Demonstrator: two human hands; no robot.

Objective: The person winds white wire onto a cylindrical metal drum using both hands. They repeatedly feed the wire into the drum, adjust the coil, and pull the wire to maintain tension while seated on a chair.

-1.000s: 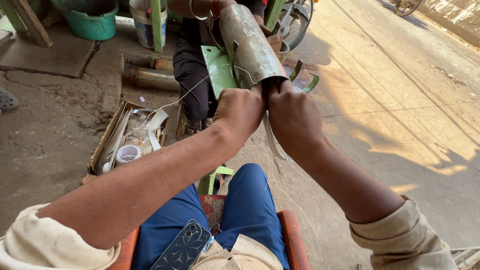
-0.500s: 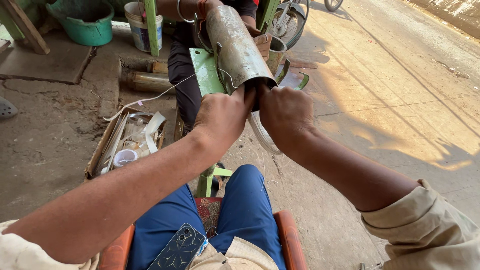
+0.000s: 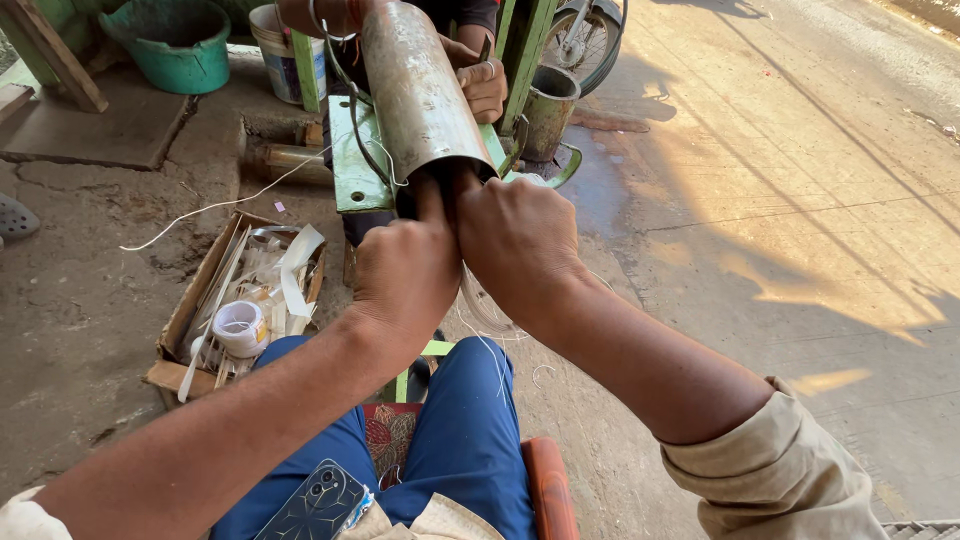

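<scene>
Left hand (image 3: 405, 275) and right hand (image 3: 515, 240) are closed, side by side, gripping the near open end of the metal tube (image 3: 415, 95).

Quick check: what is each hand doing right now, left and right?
Left hand: closed, fingers pressed at the near open end of the metal tube.
Right hand: closed, gripping at the same tube end; what it pinches cannot be told.

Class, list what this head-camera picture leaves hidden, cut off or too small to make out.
- Fingertips of the left hand and right hand: tucked into the metal pipe mouth.
- Whatever the hands grip: hidden inside the pipe.
- The other person's hand: partly behind the pipe; body cut off by the top edge.
- Cardboard box contents: too small to sort.
</scene>
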